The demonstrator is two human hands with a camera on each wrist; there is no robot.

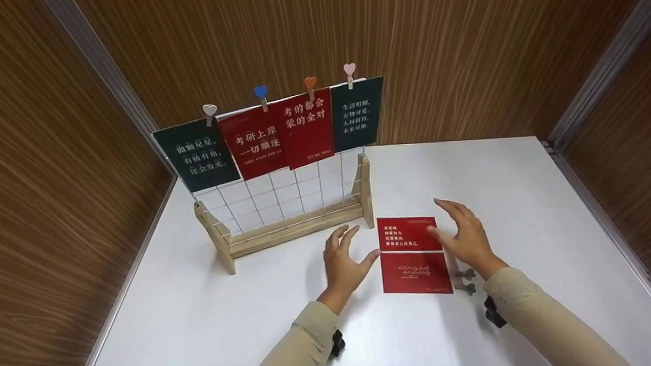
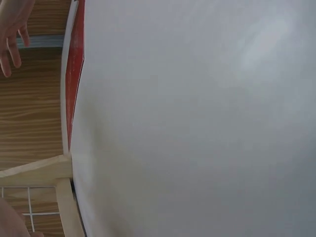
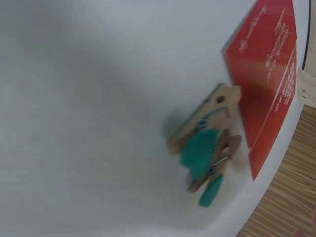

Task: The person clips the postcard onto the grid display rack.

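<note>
Right of the wire-grid rack (image 1: 297,228), two red cards (image 1: 417,282) look light, stiffish, best pinched by their edges. Left hand (image 1: 343,264) and right hand (image 1: 468,240) have fingers apart.

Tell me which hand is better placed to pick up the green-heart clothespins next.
Probably the right hand: it is close to the green-heart clothespins, on the same side of the red cards. The left hand is across the cards, nearer the rack.

long beige sleeves (image 1: 547,319) are lightly creased, with a small black device (image 1: 337,343) beside each cuff (image 1: 315,316).
</note>
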